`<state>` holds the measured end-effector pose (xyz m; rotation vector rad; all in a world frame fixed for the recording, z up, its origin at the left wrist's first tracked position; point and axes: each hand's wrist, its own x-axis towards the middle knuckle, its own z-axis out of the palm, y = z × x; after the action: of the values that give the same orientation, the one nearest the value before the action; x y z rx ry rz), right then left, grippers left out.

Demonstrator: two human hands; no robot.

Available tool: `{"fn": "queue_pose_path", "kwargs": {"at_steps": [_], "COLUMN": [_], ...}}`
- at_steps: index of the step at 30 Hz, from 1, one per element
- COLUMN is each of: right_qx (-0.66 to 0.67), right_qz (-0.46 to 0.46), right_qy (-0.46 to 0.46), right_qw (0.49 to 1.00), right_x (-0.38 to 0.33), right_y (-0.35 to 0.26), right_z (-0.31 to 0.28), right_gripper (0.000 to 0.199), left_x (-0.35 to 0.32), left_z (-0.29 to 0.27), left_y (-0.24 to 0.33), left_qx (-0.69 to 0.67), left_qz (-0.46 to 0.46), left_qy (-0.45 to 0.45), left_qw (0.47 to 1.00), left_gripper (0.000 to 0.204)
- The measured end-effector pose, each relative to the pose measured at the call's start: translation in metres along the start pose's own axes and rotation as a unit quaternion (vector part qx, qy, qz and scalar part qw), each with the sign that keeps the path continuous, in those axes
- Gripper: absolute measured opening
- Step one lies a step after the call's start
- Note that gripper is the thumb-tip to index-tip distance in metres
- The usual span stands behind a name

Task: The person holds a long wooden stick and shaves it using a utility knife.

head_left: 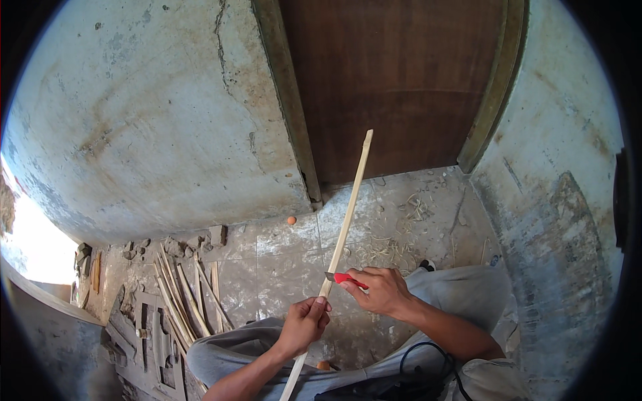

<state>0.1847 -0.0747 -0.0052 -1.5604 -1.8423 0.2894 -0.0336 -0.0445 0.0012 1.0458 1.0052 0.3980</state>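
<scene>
A long, pale split strip (348, 217), bamboo or wood, slants from my lap up toward the door. My left hand (305, 325) is closed around its lower part, with the thumb on top. In my right hand (379, 289) is a red-handled utility knife (346, 279), gripped with the fingers wrapped round it. Its short blade points left and lies against or just over the strip, a little above my left hand. Whether the edge cuts into the strip I cannot tell.
Several similar strips (179, 294) lean by my left knee, beside broken grey boards (150, 341). Curled shavings (381, 250) litter the tiled floor ahead. A small orange ball-like thing (291, 220) lies near the left wall. The brown door (401, 87) stands closed between stained walls.
</scene>
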Motion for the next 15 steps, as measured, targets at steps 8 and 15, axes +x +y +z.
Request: {"fn": "queue_pose_path", "kwargs": {"at_steps": [8, 15], "right_qx": [-0.037, -0.024], "right_qz": [0.019, 0.050], "right_qy": [0.025, 0.026], "right_qw": [0.999, 0.998], "right_x": [0.002, 0.009], "right_y": [-0.002, 0.016], "right_z": [0.001, 0.001], "right_gripper": [0.028, 0.036], "left_x": [-0.002, -0.011], "left_z": [0.002, 0.005], "left_y": [0.005, 0.011], "left_qx": [-0.003, 0.005], "left_qz": [-0.001, -0.022], "left_qy": [0.010, 0.007], "left_qw": [1.000, 1.000], "left_gripper": [0.030, 0.031]}}
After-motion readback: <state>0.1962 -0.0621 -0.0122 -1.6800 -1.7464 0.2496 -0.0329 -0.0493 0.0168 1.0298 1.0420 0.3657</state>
